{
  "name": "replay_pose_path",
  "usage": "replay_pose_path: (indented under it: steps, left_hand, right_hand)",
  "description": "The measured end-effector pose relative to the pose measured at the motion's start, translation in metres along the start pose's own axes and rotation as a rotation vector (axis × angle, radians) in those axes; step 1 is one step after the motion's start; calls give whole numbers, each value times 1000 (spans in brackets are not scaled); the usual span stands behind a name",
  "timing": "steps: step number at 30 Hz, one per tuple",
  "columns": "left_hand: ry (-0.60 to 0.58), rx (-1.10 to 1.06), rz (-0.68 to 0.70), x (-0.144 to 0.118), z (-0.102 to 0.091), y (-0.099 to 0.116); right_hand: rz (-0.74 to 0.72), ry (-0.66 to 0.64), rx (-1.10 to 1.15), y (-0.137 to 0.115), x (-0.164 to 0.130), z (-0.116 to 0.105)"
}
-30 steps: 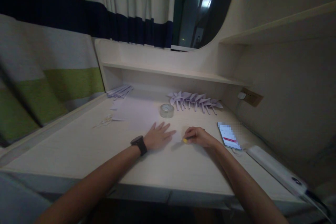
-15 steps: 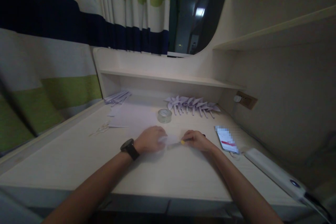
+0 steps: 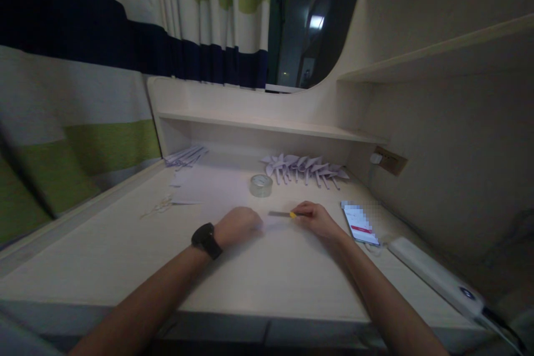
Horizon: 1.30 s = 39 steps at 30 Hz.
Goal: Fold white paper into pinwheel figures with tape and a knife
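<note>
In the head view my right hand (image 3: 315, 219) is closed around a knife (image 3: 280, 213) with a narrow grey blade and a yellow part near the fingers. The blade points left, over the desk. My left hand (image 3: 240, 225), with a black watch on its wrist, is closed and blurred at the fingers. A pale piece of paper (image 3: 271, 223) shows at its fingertips, under the blade. Just beyond the hands stands a roll of clear tape (image 3: 261, 185). White paper sheets (image 3: 212, 183) lie past my left hand.
Several paper pinwheels (image 3: 304, 169) lie in a row at the back. Rolled paper sticks (image 3: 186, 157) are piled at the back left, with thin strings (image 3: 161, 206) in front. A phone (image 3: 361, 223) and a white power strip (image 3: 436, 275) lie at the right. A low shelf (image 3: 271, 125) overhangs the back.
The knife has turned from a slant to nearly level and risen slightly. My left hand has shifted a little, and the paper at its fingers shows less.
</note>
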<state>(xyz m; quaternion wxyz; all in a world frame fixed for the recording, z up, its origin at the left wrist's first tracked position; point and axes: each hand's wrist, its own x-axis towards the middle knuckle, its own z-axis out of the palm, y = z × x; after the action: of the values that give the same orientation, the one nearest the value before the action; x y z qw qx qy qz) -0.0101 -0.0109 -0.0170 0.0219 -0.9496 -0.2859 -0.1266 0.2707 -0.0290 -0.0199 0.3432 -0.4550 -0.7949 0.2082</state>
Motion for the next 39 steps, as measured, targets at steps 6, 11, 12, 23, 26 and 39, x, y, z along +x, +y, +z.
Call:
replay_pose_path:
  steps: [6, 11, 12, 23, 26, 39]
  left_hand:
    - [-13, 63, 19, 0, 1, 3]
    - [3, 17, 61, -1, 3, 4]
    - [3, 22, 67, -1, 3, 4]
    - [68, 23, 10, 2, 1, 13]
    - [242, -145, -96, 5, -5, 11]
    - [681, -929, -589, 11, -25, 7]
  right_hand:
    - [23, 52, -54, 6, 1, 2]
    - [79, 181, -173, 14, 2, 4]
    - [97, 199, -201, 15, 2, 4]
    - [190, 305, -419, 11, 2, 6]
    - [196, 301, -426, 9, 2, 7]
    - [87, 172, -438, -3, 0, 10]
